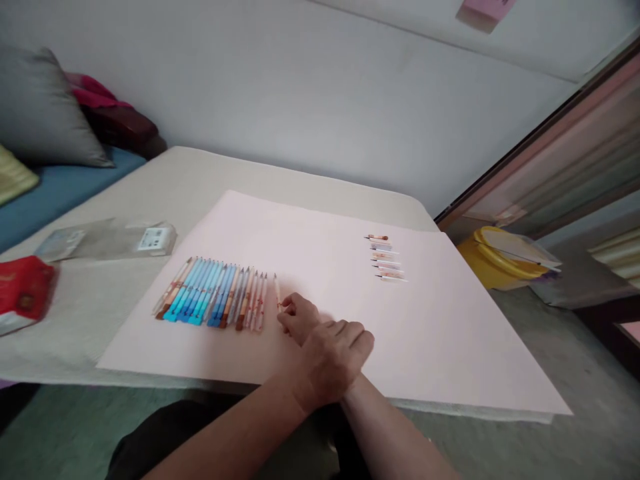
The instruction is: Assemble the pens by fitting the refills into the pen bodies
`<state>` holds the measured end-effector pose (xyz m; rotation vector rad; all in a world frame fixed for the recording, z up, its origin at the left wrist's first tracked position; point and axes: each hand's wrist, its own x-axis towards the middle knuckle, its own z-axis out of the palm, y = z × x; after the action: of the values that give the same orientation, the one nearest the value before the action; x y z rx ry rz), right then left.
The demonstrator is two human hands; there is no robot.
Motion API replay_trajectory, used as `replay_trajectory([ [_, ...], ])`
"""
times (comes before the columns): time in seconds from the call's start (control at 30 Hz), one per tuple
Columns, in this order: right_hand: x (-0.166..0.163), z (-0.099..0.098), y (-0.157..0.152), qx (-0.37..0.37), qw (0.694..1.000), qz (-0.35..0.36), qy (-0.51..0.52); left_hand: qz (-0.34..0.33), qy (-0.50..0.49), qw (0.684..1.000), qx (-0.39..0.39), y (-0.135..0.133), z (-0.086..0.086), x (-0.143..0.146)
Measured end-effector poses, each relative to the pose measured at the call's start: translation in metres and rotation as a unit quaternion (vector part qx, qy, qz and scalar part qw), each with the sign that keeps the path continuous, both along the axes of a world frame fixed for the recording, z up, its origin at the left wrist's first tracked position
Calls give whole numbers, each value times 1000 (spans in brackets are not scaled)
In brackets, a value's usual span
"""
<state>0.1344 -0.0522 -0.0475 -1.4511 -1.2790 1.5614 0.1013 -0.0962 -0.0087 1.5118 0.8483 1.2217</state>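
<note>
Two hands crossed | right hand (pixel 299 319) pinches pen (pixel 277 291) beside pen row (pixel 215 300) | left hand (pixel 334 357) curled shut over right wrist

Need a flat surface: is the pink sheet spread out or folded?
Spread out: the pink sheet lies flat on the table, no fold showing, pens lined on it.

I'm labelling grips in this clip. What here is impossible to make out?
Head view, all:
right hand: its palm hidden under the left hand, so its grip on the single pen is unclear.
small pieces far on the pink sheet: too small to identify.
red packet: blurred, cut by the left edge.
</note>
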Motion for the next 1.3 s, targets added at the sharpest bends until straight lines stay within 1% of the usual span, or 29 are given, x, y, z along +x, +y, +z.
replay_trajectory([
  [0.03,-7,-1,-1,6,1000,-3,-18,-42,110,988,97,-1,-1,-1],
  [0.07,-13,-1,-1,16,999,-4,-44,-62,194,964,170,-2,-1,-2],
  [0.1,-18,-2,-2,27,997,-3,-77,-71,284,925,243,-2,-1,-4],
  [0.13,-22,-2,-2,37,993,3,-113,-67,352,886,295,-2,1,-5],
  [0.17,-25,-3,-2,47,987,13,-151,-56,393,860,322,-2,3,-6],
  [0.2,-27,-3,-3,57,981,24,-185,-46,416,844,336,-2,5,-7],
  [0.27,-29,-4,-3,73,970,45,-229,-34,434,828,352,-2,9,-8],
  [0.43,-30,-5,-4,101,958,80,-257,-13,443,807,390,-3,9,-6],
  [0.67,-27,-6,-6,98,959,83,-254,-7,450,799,397,-4,9,-5],
  [0.87,-27,-3,-6,106,950,96,-278,-18,452,798,397,-4,9,-6],
  [0.97,-27,1,-7,108,943,96,-300,-12,445,802,398,-5,7,-4],
  [1.07,-27,4,-7,108,941,107,-301,-9,443,804,397,-5,7,-3],
  [1.2,-28,8,-8,110,942,110,-299,-23,446,806,388,-5,12,-4],
  [1.3,-29,6,-8,119,942,107,-294,-33,452,804,384,-4,14,-5],
])
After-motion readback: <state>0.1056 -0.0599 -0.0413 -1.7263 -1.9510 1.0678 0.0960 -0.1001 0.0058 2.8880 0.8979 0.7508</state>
